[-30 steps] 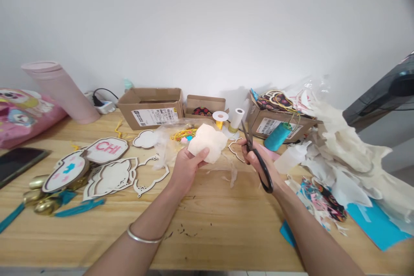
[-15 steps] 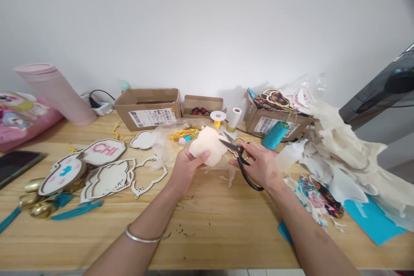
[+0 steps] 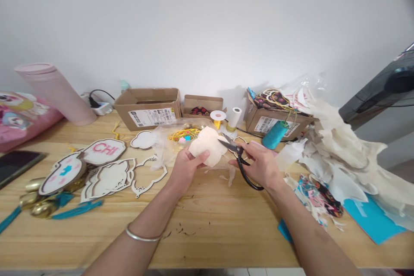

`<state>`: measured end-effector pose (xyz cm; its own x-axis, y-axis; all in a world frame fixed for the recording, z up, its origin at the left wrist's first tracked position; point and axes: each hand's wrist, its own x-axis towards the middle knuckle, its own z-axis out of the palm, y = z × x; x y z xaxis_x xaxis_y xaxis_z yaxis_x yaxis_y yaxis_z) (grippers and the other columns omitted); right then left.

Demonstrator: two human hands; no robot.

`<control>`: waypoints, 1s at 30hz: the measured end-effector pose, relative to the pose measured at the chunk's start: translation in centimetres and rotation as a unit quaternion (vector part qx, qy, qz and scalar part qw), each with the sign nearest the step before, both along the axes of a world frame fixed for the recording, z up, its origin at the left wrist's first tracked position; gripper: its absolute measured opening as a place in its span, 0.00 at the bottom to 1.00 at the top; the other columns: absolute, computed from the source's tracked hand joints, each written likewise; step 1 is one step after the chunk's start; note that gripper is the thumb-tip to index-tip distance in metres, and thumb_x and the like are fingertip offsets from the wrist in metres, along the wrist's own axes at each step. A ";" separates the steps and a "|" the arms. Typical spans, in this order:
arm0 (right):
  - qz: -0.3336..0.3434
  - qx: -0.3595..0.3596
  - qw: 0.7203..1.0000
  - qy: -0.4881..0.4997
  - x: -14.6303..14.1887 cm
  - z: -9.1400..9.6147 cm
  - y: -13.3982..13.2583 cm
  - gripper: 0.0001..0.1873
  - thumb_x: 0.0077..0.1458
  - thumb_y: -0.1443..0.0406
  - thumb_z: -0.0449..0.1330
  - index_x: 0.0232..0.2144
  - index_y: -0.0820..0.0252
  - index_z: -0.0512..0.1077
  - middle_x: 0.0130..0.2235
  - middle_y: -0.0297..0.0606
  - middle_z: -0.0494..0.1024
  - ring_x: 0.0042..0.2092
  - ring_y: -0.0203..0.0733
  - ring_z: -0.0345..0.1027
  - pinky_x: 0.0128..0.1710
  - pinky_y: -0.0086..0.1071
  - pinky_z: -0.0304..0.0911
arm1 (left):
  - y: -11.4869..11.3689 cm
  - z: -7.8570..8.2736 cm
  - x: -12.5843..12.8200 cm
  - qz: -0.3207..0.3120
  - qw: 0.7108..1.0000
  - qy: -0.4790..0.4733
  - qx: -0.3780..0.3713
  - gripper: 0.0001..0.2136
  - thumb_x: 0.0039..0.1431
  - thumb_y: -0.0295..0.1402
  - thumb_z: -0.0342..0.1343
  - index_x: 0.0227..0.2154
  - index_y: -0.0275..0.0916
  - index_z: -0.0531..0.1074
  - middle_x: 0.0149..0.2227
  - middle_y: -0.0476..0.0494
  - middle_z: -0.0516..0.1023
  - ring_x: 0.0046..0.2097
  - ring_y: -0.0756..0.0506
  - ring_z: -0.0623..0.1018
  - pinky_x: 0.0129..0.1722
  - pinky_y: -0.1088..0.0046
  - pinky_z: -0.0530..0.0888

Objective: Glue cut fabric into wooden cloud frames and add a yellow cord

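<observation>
Between thumb and fingers my left hand (image 3: pixel 187 167) pinches a cream, scallop-edged piece of thin sheet (image 3: pixel 207 144); I cannot tell whether it is fabric or paper. My right hand (image 3: pixel 260 164) is closed on the black handles of a pair of scissors (image 3: pixel 239 152). Their blades stand slightly apart, pointing left, with the tips at the right edge of the cream piece. Under and behind my hands lies a clear plastic bag (image 3: pixel 163 138) with yellow cords (image 3: pixel 184 134) in it. Thin offcuts (image 3: pixel 231 176) rest below the cream piece.
Cardboard boxes (image 3: pixel 147 116) line the wall. A teal thread cone (image 3: pixel 274 135), a plastic bottle (image 3: pixel 291 155) and crumpled cream sheeting (image 3: pixel 343 146) are at right. Wooden frames (image 3: pixel 108 179), gold bells (image 3: pixel 45 208) and a phone (image 3: pixel 19 166) lie at left, near a pink tumbler (image 3: pixel 58 95).
The scissor blades have closed slightly at the cream piece's right edge. Otherwise my hands and the things on the table look nearly the same.
</observation>
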<state>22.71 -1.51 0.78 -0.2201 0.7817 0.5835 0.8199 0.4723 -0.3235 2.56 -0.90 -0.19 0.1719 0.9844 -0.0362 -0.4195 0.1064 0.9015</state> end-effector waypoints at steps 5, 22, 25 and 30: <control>0.012 0.012 1.000 -0.010 0.2 0.0 0.1 0.24 0.48 0.48 0.56 0.34 0.63 0.74 0.21 0.34 0.66 0.23 0.35 0.57 0.23 0.28 0.52 | -0.1 0.3 0.1 -0.003 1.000 0.000 -0.012 0.16 0.44 0.33 0.63 0.38 0.35 0.72 0.37 0.42 0.79 0.38 0.45 0.77 0.33 0.74 0.74; 0.008 -0.157 0.973 0.168 0.5 -0.1 0.6 0.20 0.48 0.51 0.56 0.30 0.62 0.73 0.22 0.33 0.67 0.23 0.33 0.58 0.20 0.26 0.52 | -0.2 0.5 0.2 -0.012 0.999 -0.027 -0.022 0.18 0.43 0.32 0.63 0.39 0.35 0.72 0.39 0.41 0.78 0.39 0.43 0.77 0.36 0.70 0.75; 0.007 -0.166 0.966 0.199 0.8 0.1 0.7 0.21 0.47 0.51 0.55 0.33 0.63 0.72 0.21 0.32 0.65 0.22 0.33 0.55 0.19 0.26 0.49 | -0.1 0.6 0.0 -0.004 0.999 -0.024 -0.026 0.17 0.43 0.32 0.63 0.39 0.35 0.72 0.38 0.42 0.78 0.38 0.44 0.77 0.35 0.71 0.75; 0.033 -0.157 0.982 0.103 0.7 0.5 0.3 0.21 0.48 0.52 0.56 0.38 0.60 0.71 0.22 0.31 0.63 0.23 0.33 0.55 0.20 0.26 0.50 | 0.1 0.4 -0.1 -0.002 1.000 -0.023 -0.020 0.16 0.44 0.32 0.62 0.38 0.35 0.72 0.39 0.43 0.78 0.38 0.46 0.77 0.34 0.76 0.74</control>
<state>23.41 -1.26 1.25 -0.1793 0.9183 0.3530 0.6920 0.3728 -0.6182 2.47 -0.80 0.19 0.1791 0.9815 -0.0683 -0.4595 0.1448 0.8763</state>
